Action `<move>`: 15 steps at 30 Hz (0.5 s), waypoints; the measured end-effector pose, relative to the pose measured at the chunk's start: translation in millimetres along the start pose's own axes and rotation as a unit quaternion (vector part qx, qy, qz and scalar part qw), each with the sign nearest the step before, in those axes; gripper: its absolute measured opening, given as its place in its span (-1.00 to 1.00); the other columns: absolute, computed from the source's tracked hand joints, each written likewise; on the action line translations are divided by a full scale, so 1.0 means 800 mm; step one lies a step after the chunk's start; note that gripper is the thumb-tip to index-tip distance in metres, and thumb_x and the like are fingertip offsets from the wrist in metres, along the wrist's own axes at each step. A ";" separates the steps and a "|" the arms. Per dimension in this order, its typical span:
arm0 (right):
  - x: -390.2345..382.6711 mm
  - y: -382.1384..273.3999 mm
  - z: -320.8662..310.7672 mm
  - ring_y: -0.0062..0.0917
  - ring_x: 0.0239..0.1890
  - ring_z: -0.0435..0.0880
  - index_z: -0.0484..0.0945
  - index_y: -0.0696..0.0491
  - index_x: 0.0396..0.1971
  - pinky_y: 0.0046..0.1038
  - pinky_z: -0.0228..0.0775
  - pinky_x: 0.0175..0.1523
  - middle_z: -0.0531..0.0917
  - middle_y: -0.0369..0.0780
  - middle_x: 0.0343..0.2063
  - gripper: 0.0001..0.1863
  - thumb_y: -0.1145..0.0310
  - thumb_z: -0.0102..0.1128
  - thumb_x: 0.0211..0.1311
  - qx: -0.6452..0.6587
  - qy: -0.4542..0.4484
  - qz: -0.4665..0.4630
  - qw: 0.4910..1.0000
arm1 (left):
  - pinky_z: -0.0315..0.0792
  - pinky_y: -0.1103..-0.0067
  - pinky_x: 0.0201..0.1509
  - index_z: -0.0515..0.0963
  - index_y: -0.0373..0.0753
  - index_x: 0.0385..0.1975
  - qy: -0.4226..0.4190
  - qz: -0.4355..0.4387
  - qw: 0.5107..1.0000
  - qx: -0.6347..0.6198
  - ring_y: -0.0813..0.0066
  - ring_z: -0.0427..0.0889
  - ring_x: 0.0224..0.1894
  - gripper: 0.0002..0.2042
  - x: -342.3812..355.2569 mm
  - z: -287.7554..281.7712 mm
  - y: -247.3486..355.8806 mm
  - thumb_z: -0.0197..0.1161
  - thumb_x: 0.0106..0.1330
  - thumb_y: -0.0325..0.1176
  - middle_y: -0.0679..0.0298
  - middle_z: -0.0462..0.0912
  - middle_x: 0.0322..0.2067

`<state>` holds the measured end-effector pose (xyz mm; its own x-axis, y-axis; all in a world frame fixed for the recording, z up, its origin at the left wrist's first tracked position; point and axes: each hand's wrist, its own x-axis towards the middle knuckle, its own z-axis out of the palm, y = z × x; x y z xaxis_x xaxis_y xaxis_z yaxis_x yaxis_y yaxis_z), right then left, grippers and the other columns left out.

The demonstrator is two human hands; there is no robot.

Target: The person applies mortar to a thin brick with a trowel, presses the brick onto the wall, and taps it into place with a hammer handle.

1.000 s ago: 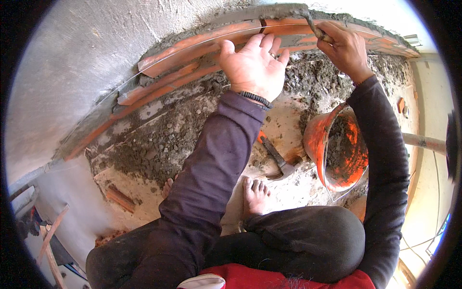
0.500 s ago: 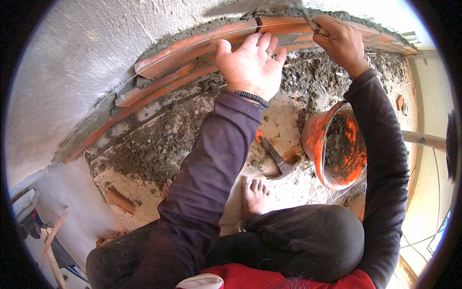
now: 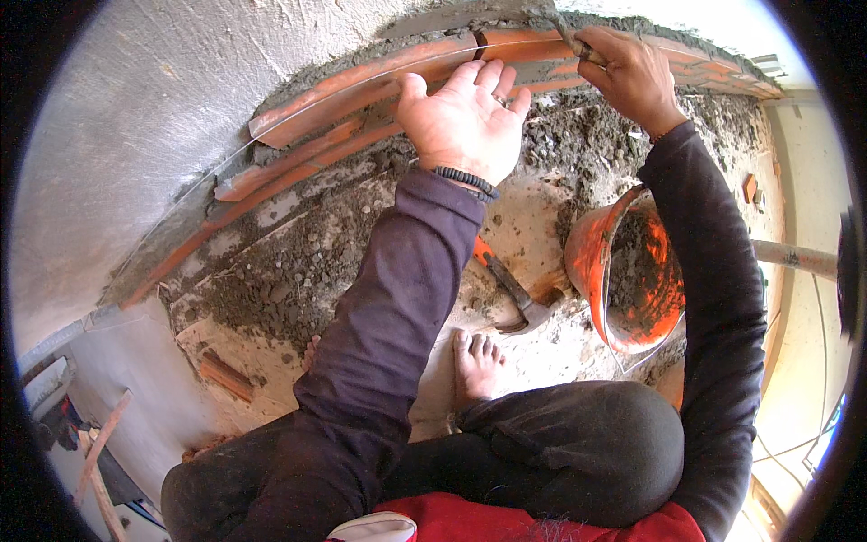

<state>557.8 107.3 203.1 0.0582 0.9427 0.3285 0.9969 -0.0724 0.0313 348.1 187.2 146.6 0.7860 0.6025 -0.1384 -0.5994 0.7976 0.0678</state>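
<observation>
My left hand (image 3: 465, 117) is open, palm up, its fingers reaching to the face of the top course of red bricks (image 3: 379, 81). In my right hand (image 3: 632, 77) is a trowel (image 3: 587, 52), gripped by its handle. Its metal neck rises over the top of the bricks, and the blade is hard to make out against the grey mortar. A thin white string line (image 3: 334, 96) runs along the top course. Grey mortar (image 3: 312, 83) lies between the bricks and the plastered wall.
An orange bucket (image 3: 589, 253) smeared with mortar stands tilted right of centre. A hammer (image 3: 510, 287) with an orange grip lies by my bare foot (image 3: 477, 366). Mortar crumbs (image 3: 280, 289) cover the floor along the bricks. A brick piece (image 3: 226, 375) lies at the left.
My right hand has shifted slightly left and up with the trowel, whose blade shows less than before. My left hand has moved a little left, still open.
</observation>
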 end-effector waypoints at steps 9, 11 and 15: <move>-0.005 -0.004 0.010 -0.18 -0.33 0.66 0.57 -0.09 -0.11 -0.26 0.48 -0.28 0.68 -0.21 -0.34 -0.65 0.28 0.30 0.04 0.032 0.075 -0.022 0.996 | -0.38 0.19 0.53 -0.32 -0.42 0.40 0.004 0.004 1.000 0.010 0.10 -0.34 0.51 -0.09 -0.001 0.000 -0.001 -0.50 0.33 0.32 -0.05 -0.25 0.45; -0.008 -0.007 0.011 -0.18 -0.34 0.66 0.57 -0.09 -0.11 -0.26 0.48 -0.28 0.67 -0.21 -0.35 -0.65 0.27 0.30 0.04 0.037 0.081 -0.023 0.996 | -0.38 0.18 0.53 -0.31 -0.43 0.40 0.007 0.006 1.000 0.016 0.10 -0.32 0.51 -0.08 -0.003 0.000 -0.001 -0.50 0.33 0.33 -0.05 -0.24 0.45; -0.005 -0.009 0.012 -0.17 -0.34 0.65 0.57 -0.09 -0.12 -0.26 0.48 -0.28 0.67 -0.20 -0.36 -0.66 0.26 0.30 0.04 0.036 0.082 -0.024 0.996 | -0.36 0.18 0.52 -0.30 -0.44 0.40 0.001 0.008 1.000 0.016 0.10 -0.30 0.50 -0.08 -0.003 -0.007 -0.001 -0.51 0.33 0.33 -0.06 -0.22 0.45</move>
<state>550.9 107.0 192.5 0.0077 0.8786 0.4775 0.9999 -0.0008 -0.0148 345.7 184.7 141.0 0.7767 0.6145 -0.1387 -0.6060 0.7889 0.1016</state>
